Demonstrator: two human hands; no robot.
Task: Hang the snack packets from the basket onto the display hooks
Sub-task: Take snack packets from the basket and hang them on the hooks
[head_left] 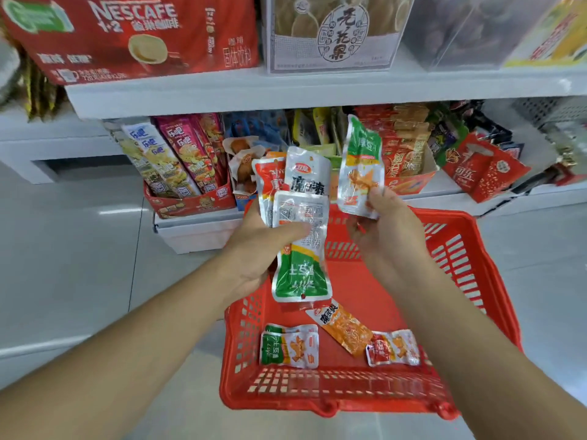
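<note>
Two bare forearms point(143, 338), bare left hand point(254, 249), right hand point(386, 228).

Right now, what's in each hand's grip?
Left hand: closed on a bunch of snack packets.
Right hand: pinching one green-topped packet.

At twelve o'clock the upper shelf board point(222, 93) overhangs crammed snack boxes point(187, 173), and the packet fan point(301, 201) in my left hand point(257, 249) plus the green packet point(360, 166) in my right hand point(387, 227) screen them. Basket point(460, 258) centre lies open; loose packets point(344, 331) crowd six o'clock
</note>
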